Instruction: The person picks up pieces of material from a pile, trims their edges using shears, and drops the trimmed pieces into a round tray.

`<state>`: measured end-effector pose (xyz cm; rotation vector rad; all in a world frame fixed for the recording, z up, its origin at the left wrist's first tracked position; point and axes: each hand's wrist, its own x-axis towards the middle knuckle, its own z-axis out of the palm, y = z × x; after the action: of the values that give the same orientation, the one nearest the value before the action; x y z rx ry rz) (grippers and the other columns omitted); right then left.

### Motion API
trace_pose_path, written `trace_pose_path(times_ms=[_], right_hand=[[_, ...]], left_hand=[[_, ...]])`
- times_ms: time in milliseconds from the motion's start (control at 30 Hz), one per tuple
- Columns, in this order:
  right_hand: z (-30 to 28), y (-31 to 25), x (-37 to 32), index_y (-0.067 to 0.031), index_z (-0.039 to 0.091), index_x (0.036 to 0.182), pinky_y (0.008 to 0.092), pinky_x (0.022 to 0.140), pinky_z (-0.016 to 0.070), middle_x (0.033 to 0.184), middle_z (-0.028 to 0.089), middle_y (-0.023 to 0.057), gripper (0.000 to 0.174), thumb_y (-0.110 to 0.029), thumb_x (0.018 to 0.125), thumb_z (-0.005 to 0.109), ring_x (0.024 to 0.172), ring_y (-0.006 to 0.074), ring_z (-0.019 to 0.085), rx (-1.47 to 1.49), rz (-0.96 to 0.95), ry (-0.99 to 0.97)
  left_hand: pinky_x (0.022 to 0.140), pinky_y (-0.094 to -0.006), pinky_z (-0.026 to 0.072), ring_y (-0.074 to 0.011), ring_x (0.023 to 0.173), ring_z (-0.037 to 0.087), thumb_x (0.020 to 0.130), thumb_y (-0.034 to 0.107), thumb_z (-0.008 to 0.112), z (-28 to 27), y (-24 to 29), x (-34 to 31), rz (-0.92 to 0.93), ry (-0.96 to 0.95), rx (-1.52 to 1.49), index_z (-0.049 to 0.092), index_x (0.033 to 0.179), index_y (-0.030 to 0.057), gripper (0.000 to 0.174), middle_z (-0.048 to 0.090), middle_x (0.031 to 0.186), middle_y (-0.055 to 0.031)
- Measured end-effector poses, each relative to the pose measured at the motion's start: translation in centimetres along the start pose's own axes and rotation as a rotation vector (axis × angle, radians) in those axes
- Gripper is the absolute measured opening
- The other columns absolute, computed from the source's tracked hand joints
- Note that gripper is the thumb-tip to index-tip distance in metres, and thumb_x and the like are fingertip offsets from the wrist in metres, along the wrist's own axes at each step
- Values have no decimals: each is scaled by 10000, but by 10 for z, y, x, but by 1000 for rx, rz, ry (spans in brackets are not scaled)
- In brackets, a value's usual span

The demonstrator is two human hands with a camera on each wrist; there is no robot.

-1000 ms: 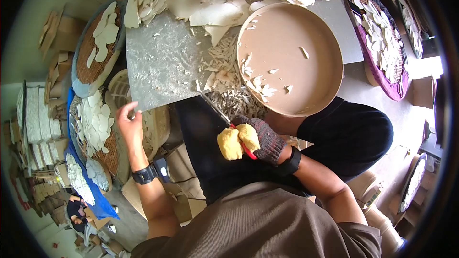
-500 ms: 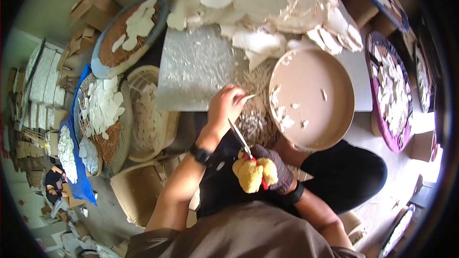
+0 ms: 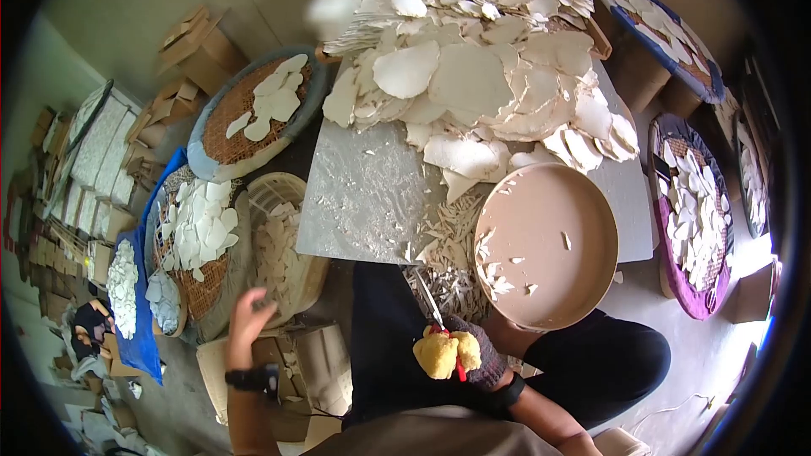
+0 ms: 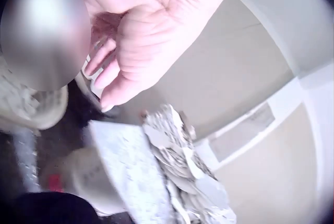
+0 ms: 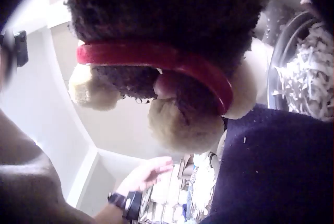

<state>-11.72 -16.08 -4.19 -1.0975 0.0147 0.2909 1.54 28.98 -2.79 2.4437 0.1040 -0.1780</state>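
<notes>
My right hand (image 3: 488, 356), in a dark knitted glove, grips a pair of scissors (image 3: 431, 302) above the lap. Yellow spongy padding (image 3: 435, 356) covers parts of the red handles, and a red handle loop (image 5: 156, 56) crosses the glove in the right wrist view. The blades point up toward the table edge. My bare left hand (image 3: 247, 319) is out to the left, beside the cream plastic basket (image 3: 314, 287) of pale pieces. Its fingers are loosely extended with nothing visible in them; the left wrist view shows the same hand (image 4: 151, 36) from the palm side.
A metal-topped table (image 3: 363, 203) bears a big heap of thin off-white slices (image 3: 473, 76). On its front edge sits a round tan tray (image 3: 562, 219) with a few scraps. Below lie cut shavings (image 3: 452, 291). Woven trays (image 3: 220, 139) of slices and cardboard boxes (image 3: 325, 363) stand around.
My left hand went from the left to near the scissors with a small pale piece, then back left toward the basket, the piece no longer visible. The right hand keeps holding the scissors. The head view has tilted up.
</notes>
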Motion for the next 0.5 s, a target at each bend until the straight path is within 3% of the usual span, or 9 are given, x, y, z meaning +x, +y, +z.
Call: trace_pose_path(times_ms=[33,67,200,267,333,433,467,500], right_hand=[[0,-5,0,-13,554,1182,310,916,467,1094,628,84,346,-132,868,637,1002,166,600,-147,-35,-24],[1,-6,-1,-12,554,1183,312,916,466,1095,628,84,353,-144,867,640,1004,166,600,-115,-29,-19],[1,-15,0,-20,572,1147,325,896,472,1081,633,90,412,-212,808,706,1000,182,609,-158,-29,20],[-4,-12,1,-25,579,1127,330,884,477,1071,635,94,431,-225,777,732,993,191,615,-210,-74,14],[-8,-6,1,-27,541,1185,337,929,449,1110,612,93,470,-257,812,713,1051,187,583,-234,-79,9],[-8,4,6,-26,521,1219,321,943,437,1144,595,76,468,-210,829,702,1071,172,566,-9,86,46],[-12,3,8,-27,514,1228,321,946,437,1139,592,74,481,-216,830,709,1063,166,566,-78,24,7],[-13,7,9,-15,529,1211,316,939,449,1131,601,78,383,-153,870,635,1055,170,579,-4,61,44]], left_hand=[[894,-334,464,-222,1012,613,759,135,747,13,42,32,110,49,-106,618,1104,-3,393,658,1089,-132],[922,-328,449,-216,1029,603,780,98,723,23,82,62,159,59,-113,620,1102,7,351,658,1081,-126],[880,-339,478,-252,1030,619,774,128,700,78,192,192,533,77,-192,634,1078,16,331,662,1067,-127],[927,-350,455,-288,1095,584,750,125,702,107,242,239,575,93,-84,577,1185,34,462,623,1149,-161],[1012,-421,391,-335,1253,458,728,84,677,125,291,257,677,140,141,409,1370,97,696,482,1338,-206],[1062,-529,305,-390,1361,291,712,28,642,160,315,293,713,179,519,223,1468,181,878,302,1467,-223],[1043,-636,261,-453,1387,189,699,-7,633,169,315,307,684,177,515,135,1491,256,972,209,1509,-221],[1035,-650,261,-467,1385,183,691,-13,639,172,322,309,614,134,501,127,1492,271,993,205,1512,-220]])
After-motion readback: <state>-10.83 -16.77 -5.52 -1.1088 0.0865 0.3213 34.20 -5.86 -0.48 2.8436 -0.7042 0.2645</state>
